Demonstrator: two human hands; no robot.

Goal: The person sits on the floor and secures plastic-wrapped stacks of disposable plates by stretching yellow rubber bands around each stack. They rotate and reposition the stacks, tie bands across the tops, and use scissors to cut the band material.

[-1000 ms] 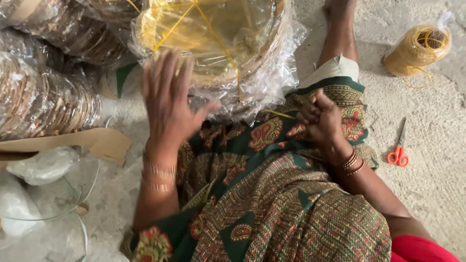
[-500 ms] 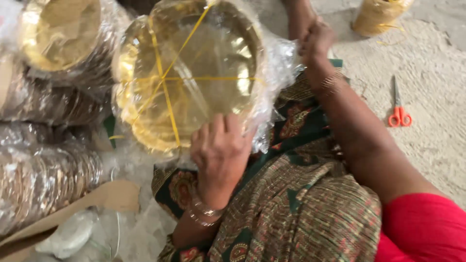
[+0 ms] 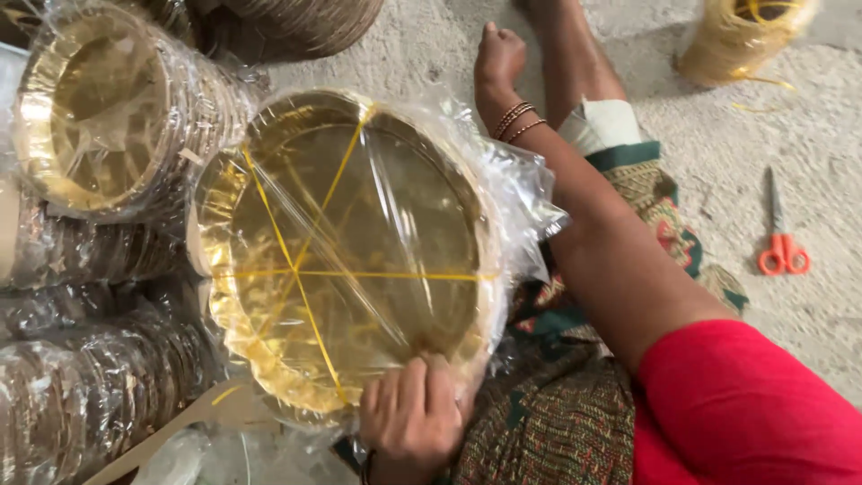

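Biggest thing here is the wrapped bundle of gold paper plates (image 3: pixel 359 260), dead centre, sealed in clear plastic and tied with yellow string crossing over its face, tipped up on edge against the person's lap. At about 9 to 10 o'clock sit more wrapped plate stacks (image 3: pixel 99 117), touching it. The right arm in a red sleeve runs from 4 o'clock up to 12, where the right hand (image 3: pixel 498 56) is balled into a fist behind the bundle's far rim. The left hand (image 3: pixel 413 418) at 6 o'clock has fingers curled together, gripping the bundle's bottom edge. Spool of yellow twine (image 3: pixel 741 36) sits at 1 o'clock, orange-handled scissors (image 3: pixel 781 242) at 3.
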